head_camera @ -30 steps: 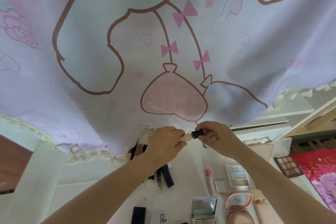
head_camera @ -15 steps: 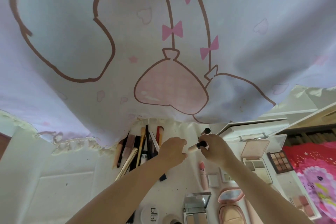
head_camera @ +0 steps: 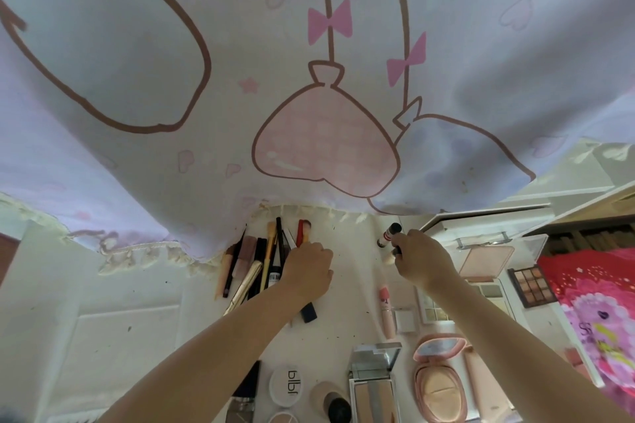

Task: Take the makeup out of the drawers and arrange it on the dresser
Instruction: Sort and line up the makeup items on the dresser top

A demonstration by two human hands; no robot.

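Arranging makeup on the dresser (head_camera: 350, 288): small stick going down at 1 o'clock, brushes being tidied at 11.

Right hand (head_camera: 424, 259) curls round a beige stick (head_camera: 390, 259), beside a dark-capped tube (head_camera: 388, 233); likely next, it must set the stick down without knocking that tube. Left hand (head_camera: 307, 271) rests, fingers bent, on the brush row (head_camera: 261, 263); whether it pinches one I cannot tell.

bare dresser top (head_camera: 354, 288) btwn brushes (head_camera: 256, 261) & pink tube (head_camera: 386, 312).

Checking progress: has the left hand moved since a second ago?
Yes. The left hand left the right hand and went left onto the row of brushes.
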